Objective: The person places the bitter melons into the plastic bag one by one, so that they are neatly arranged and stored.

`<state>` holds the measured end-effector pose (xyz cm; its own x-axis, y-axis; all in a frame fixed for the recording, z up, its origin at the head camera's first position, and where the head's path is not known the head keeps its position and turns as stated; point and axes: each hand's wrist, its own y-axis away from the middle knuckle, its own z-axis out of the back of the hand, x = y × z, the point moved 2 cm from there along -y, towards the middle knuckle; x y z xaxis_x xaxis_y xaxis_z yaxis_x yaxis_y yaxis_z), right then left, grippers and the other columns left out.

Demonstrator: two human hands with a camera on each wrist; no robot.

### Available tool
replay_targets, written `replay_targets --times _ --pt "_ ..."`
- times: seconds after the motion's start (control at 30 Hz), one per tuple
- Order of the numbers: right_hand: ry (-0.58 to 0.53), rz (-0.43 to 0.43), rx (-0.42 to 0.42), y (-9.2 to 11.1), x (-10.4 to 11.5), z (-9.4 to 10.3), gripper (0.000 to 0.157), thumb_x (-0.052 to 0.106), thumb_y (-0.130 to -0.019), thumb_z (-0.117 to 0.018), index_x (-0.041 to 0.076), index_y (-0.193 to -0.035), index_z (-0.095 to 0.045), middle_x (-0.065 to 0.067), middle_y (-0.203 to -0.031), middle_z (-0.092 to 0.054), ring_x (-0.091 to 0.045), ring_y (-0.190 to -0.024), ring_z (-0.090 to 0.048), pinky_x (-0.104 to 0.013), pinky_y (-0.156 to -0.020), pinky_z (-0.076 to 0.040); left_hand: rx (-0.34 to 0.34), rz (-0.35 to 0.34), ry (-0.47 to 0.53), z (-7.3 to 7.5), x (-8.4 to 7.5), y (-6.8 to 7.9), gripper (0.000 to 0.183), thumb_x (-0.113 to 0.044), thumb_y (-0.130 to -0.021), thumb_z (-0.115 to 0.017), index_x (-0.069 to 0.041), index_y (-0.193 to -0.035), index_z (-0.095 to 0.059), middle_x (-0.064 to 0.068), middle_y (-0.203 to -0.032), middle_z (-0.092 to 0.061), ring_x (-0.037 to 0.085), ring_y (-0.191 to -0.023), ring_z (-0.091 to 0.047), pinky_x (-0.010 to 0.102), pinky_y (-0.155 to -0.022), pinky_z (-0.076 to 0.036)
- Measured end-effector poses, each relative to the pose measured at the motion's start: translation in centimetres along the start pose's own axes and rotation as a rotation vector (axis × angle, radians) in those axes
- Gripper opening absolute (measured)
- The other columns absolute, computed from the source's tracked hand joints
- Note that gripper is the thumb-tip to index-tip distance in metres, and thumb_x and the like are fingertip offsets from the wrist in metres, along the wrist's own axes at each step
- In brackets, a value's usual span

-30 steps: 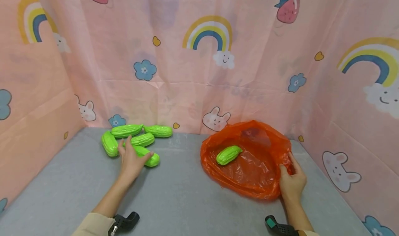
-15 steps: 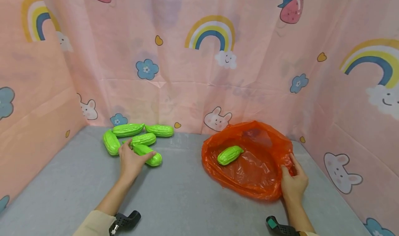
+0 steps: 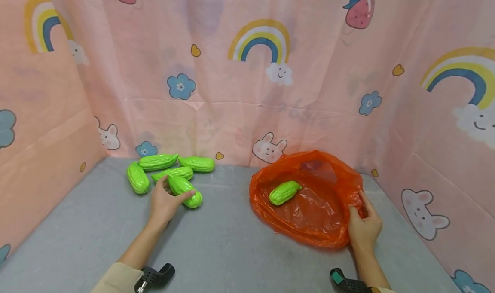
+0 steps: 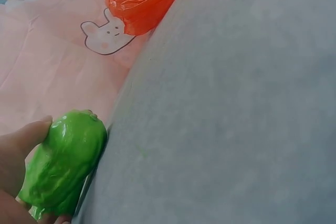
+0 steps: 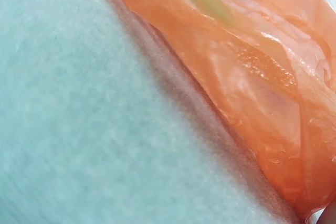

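We find the near gourd [image 3: 185, 191] in the grip of the left hand [image 3: 163, 203], pinched between thumb and fingers, long axis running far-left to near-right. Rightward, across open bench [image 3: 226, 211], sits the bag [image 3: 311, 211], its right edge pinched by the right hand [image 3: 364, 229] (other gourds [image 3: 158, 162] crowd the far left).

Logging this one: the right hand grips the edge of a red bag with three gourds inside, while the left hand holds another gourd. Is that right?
Not quite: the head view shows only one gourd inside the red bag. The right hand does grip its edge, and the left hand holds another gourd.
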<state>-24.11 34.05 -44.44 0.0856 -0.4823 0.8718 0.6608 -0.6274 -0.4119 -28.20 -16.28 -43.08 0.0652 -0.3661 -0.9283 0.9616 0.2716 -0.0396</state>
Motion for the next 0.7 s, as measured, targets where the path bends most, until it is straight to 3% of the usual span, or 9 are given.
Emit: replay_targets --times 0.23,0.37,0.47,0.57,0.7 --pt "-0.007 0.022 -0.017 0.11 -0.09 0.23 0.046 0.011 -0.099 -0.058 0.019 -0.144 -0.058 -0.011 -0.145 -0.060 0.002 -0.116 -0.055 0.000 -0.094 -0.041 0.041 -0.030 0.013 -0.35 -0.28 -0.06 0.107 -0.026 -0.083 -0.083 -0.004 -0.162 -0.013 0.029 -0.149 -0.042 0.044 -0.132 -0.051 0.050 -0.104 -0.048" --pt "-0.010 0.009 0.000 0.15 -0.04 0.16 0.047 0.012 -0.100 -0.058 0.021 -0.146 -0.056 -0.009 -0.148 -0.058 -0.011 -0.125 -0.056 -0.003 -0.098 -0.042 0.029 -0.058 0.050 -0.58 -0.41 -0.11 0.105 -0.022 -0.083 -0.084 -0.005 -0.160 -0.014 0.027 -0.148 -0.042 0.043 -0.123 -0.058 0.031 -0.090 -0.054" --pt "-0.012 0.001 0.020 0.15 0.07 0.06 0.048 0.012 -0.100 -0.057 0.023 -0.147 -0.054 -0.006 -0.150 -0.056 -0.021 -0.134 -0.054 -0.009 -0.105 -0.043 0.011 -0.067 0.078 -0.67 -0.37 -0.09 0.102 -0.018 -0.082 -0.084 -0.006 -0.157 -0.017 0.026 -0.147 -0.041 0.041 -0.117 -0.060 0.016 -0.077 -0.047" --pt "-0.018 -0.004 0.036 0.11 0.14 -0.01 0.050 0.012 -0.100 -0.056 0.025 -0.148 -0.053 -0.006 -0.152 -0.054 -0.024 -0.139 -0.051 -0.016 -0.110 -0.042 0.005 -0.085 0.092 -0.69 -0.41 -0.10 0.098 -0.015 -0.082 -0.084 -0.006 -0.156 -0.020 0.026 -0.147 -0.040 0.043 -0.117 -0.061 0.010 -0.073 -0.044" --pt "-0.027 0.007 0.039 0.10 0.19 -0.05 0.051 0.010 -0.099 -0.057 0.024 -0.148 -0.053 -0.006 -0.152 -0.054 -0.023 -0.138 -0.051 -0.018 -0.112 -0.041 0.041 -0.121 0.085 -0.69 -0.49 -0.19 0.092 -0.011 -0.084 -0.081 -0.009 -0.158 -0.026 0.026 -0.149 -0.042 0.044 -0.120 -0.061 0.010 -0.075 -0.046"
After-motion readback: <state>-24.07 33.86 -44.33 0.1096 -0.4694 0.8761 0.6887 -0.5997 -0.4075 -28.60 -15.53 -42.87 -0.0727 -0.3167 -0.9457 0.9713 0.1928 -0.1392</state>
